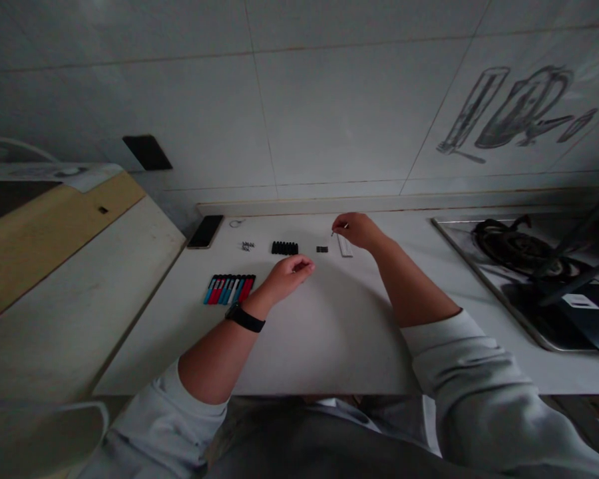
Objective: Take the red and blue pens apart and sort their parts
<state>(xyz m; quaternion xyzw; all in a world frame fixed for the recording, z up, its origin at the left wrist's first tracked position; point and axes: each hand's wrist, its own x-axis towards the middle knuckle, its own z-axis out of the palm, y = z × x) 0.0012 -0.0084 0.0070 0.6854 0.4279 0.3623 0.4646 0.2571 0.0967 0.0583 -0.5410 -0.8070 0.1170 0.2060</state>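
Note:
My right hand [355, 229] pinches a small thin piece [333, 233] just above the far end of a narrow white tray [346, 247]. Fingers curled, my left hand [292, 273] hovers over the counter; what it holds, if anything, is too small to name. Between the hands lies a little group of dark pieces [322, 249]. A row of black caps [284, 248] sits just beyond my left hand, and small metallic pieces [247, 246] are scattered farther left. Several red, blue and white pen-like tubes [229, 290] lie side by side near my left wrist.
A phone [205, 231] and a thin ring [235, 224] lie at the back left of the white counter [324, 352]. On the right is a gas stove [489, 286] with a dark pan on it. A wooden-edged cabinet [44, 293] stands at the left. The tiled wall rises behind.

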